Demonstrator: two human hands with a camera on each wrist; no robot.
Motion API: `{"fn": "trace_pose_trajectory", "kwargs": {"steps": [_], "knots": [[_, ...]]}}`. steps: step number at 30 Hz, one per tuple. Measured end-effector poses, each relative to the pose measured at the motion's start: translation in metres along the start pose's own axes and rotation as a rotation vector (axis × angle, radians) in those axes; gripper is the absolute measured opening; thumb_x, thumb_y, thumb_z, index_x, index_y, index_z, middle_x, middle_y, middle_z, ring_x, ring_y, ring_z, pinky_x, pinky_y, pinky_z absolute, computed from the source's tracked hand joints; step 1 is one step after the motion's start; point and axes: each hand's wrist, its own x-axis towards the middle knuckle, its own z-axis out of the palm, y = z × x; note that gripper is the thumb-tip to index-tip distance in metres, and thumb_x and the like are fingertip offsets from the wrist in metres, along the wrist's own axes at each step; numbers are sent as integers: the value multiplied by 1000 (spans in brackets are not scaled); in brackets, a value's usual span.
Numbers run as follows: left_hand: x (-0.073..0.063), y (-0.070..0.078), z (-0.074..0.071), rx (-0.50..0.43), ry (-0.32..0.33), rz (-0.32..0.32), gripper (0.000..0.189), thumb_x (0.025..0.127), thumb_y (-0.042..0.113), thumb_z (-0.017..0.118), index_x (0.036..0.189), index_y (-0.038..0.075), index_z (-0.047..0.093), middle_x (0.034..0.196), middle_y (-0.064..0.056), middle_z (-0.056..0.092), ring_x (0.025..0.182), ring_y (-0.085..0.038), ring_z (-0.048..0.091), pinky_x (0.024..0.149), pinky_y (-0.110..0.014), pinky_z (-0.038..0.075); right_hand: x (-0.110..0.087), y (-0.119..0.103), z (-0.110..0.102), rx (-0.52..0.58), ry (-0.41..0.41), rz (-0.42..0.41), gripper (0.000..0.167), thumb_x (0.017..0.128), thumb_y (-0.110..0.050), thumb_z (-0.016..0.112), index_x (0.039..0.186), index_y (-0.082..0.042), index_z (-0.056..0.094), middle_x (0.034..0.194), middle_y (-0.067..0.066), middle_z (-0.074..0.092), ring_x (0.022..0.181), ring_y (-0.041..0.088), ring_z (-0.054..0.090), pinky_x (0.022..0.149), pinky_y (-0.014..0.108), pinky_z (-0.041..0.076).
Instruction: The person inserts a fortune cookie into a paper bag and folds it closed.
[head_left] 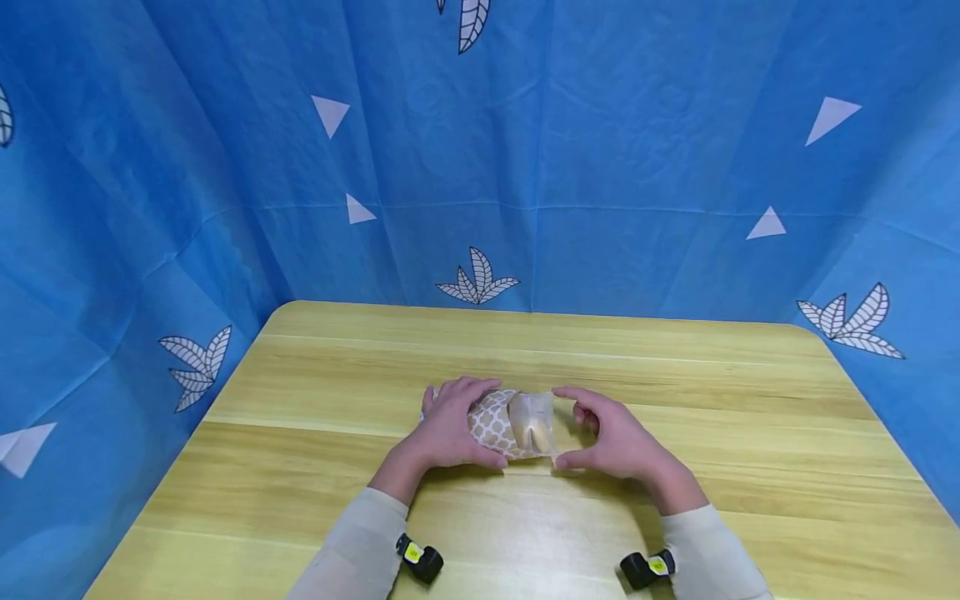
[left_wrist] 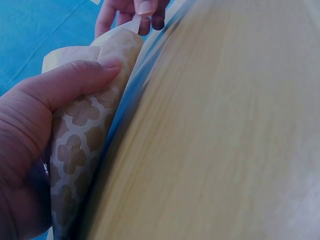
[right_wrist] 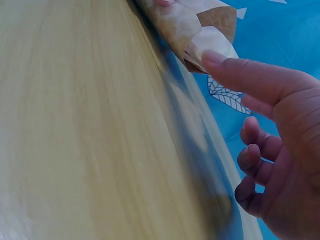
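Note:
A sheet of brown-and-white patterned paper (head_left: 491, 421) is wrapped around a translucent plastic bag (head_left: 534, 417), whose right end sticks out and shows something pale inside. My left hand (head_left: 452, 425) grips the paper from the left, its thumb along the near side; in the left wrist view that thumb lies across the patterned paper (left_wrist: 75, 150). At the bag's exposed end, my right hand (head_left: 618, 437) holds its edge between thumb and index finger. The right wrist view has the thumb on the whitish plastic bag (right_wrist: 212, 42), beside a brown paper flap (right_wrist: 222, 22); the other fingers are loosely curled.
Both hands work over a light wood-grain table (head_left: 300, 483). A blue curtain (head_left: 637, 167) with white leaves and triangles hangs behind the table and at its sides. Small black devices with yellow labels are strapped at both wrists.

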Motion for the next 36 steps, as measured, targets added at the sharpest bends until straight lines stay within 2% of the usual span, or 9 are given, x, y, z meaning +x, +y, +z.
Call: {"fn": "trace_pose_trajectory", "kwargs": {"steps": [3,10,15,18,22,28,36], "knots": [[0,0,0,5,0,-1,112,55,53,94,151,25,44,144,1,47,137,-29,33,111,-67,2,0,0,0,5,0,-15,85,67,-30,95,141,-21,55,88,6,51,72,20,44,65,32,40],[0,1,0,10,-2,1,112,55,54,93,152,25,44,143,1,48,136,-28,34,110,-67,3,4,-4,0,7,2,-55,80,68,-33,94,139,-23,58,87,8,54,75,24,48,65,32,44],[0,1,0,1,-3,0,112,55,54,93,152,24,44,143,1,48,136,-28,34,110,-68,2,6,-4,0,22,9,-36,88,66,-31,95,143,-21,55,88,9,53,76,25,47,66,31,43],[0,1,1,-1,-2,0,112,55,53,93,151,25,44,142,1,48,137,-28,33,110,-68,1,7,-1,1,36,14,-52,91,65,-27,96,145,-21,53,88,10,53,75,25,46,65,31,42],[-1,1,1,6,-3,-2,112,55,54,93,151,26,44,142,2,48,137,-28,33,111,-67,2,7,1,2,41,7,-77,89,65,-25,95,144,-19,54,87,9,53,73,25,46,64,30,42],[0,3,1,6,-3,0,112,54,53,94,151,25,44,142,2,48,136,-28,34,111,-67,2,8,-1,2,63,0,-45,93,65,-24,95,147,-16,51,90,10,53,75,25,45,65,30,41],[0,6,2,17,-7,-7,113,52,53,94,150,29,44,141,3,50,135,-27,36,111,-66,2,12,-6,5,80,-21,-50,87,63,-25,96,140,-18,56,90,10,53,75,24,45,65,30,41]]}}
